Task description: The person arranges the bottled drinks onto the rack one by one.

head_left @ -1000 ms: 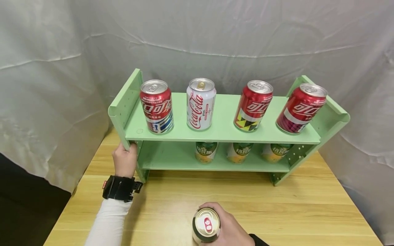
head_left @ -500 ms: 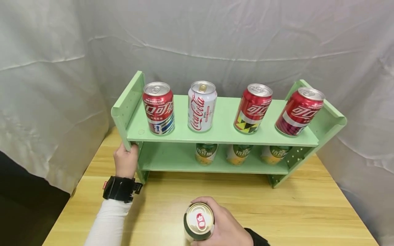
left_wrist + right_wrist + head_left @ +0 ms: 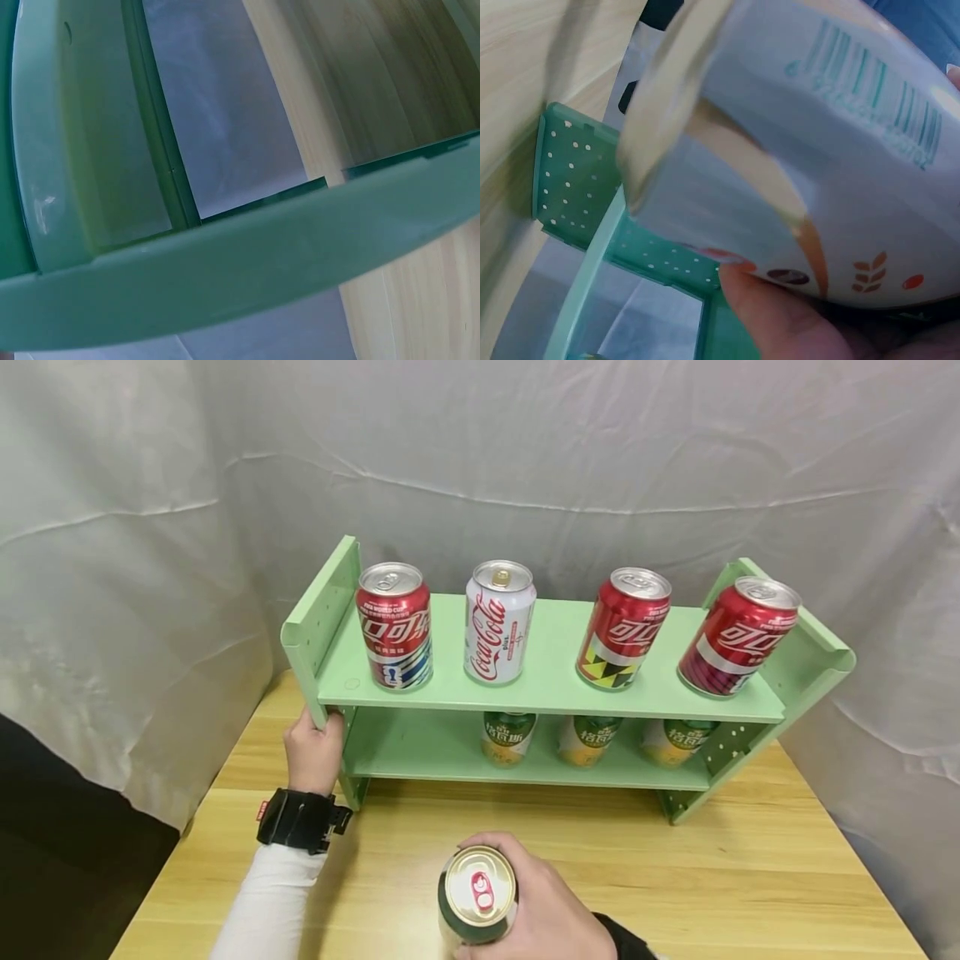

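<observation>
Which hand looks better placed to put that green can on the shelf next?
Probably the right hand: its grip is already round the green can, upright before the shelf. The left hand holds the shelf's left side panel, seemingly steadying it.

Four cola cans on top; wooden table; grey cloth.

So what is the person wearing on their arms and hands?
The hands are bare, no gloves. The left arm has a white sleeve, and at its wrist sits a black strap with a small red tag on its edge. The left hand shows above the strap. By the right hand, only a bit of dark sleeve shows.
</observation>
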Demonstrator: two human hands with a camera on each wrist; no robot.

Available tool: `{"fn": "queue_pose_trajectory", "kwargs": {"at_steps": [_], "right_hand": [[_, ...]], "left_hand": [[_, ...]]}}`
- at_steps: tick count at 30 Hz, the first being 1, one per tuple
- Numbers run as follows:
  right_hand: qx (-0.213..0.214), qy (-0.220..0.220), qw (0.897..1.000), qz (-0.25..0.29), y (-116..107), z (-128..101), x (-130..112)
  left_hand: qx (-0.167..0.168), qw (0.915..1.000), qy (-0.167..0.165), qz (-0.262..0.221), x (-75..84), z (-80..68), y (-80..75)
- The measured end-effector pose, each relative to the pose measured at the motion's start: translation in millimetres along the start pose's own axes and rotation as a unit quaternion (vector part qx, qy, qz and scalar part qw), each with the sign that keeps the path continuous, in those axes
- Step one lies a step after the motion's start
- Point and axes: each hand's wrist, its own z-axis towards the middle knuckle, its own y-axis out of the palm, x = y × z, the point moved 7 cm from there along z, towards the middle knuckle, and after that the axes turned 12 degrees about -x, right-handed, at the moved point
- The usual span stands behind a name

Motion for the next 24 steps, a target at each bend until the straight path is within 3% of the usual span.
{"fn": "queue_pose_trajectory", "kwargs": {"at_steps": [13, 20, 24], "right_hand": [[0.041, -0.022, 0.999, 0.025, -7, 37, 2], [0.054, -0.012, 0.998, 0.007, -15, 59, 3], [0.049, -0.03, 0.998, 0.001, -21, 72, 2]], "left_hand": [[-0.005, 1.0, -0.002, -0.005, 0.9, 1.9, -0.2], [-0.009, 0.9999, -0.011, -0.005, -1.5, 0.6, 0.9], [-0.008, 0.9999, -0.013, -0.002, -0.8, 0.5, 0.5]]}}
